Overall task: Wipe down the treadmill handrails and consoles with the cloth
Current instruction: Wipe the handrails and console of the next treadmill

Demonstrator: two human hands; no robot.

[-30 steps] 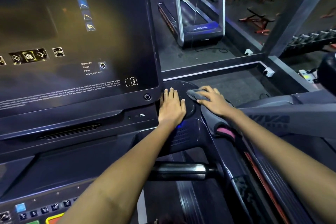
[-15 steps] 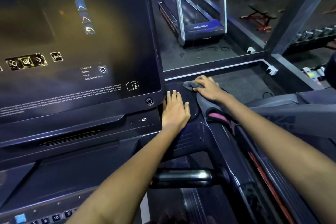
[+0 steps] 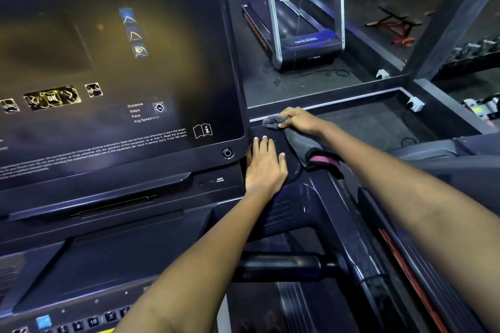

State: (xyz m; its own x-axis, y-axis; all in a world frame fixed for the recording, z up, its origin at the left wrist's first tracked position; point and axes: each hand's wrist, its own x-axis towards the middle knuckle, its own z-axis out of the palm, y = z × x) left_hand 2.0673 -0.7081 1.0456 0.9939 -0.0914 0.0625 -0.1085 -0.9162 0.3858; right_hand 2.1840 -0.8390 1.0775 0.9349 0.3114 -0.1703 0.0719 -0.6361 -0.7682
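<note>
A person's right hand [image 3: 300, 120] is gripping a grey cloth [image 3: 299, 138] with curled fingers, pressing it on the far edge of the round pad [image 3: 290, 159] beside the treadmill console [image 3: 121, 62]. The left hand [image 3: 266, 163] is lying flat and open on that pad, holding nothing.

Dim gym, dark floor [image 3: 273, 81], 2nd treadmill [image 3: 303, 32]
</note>
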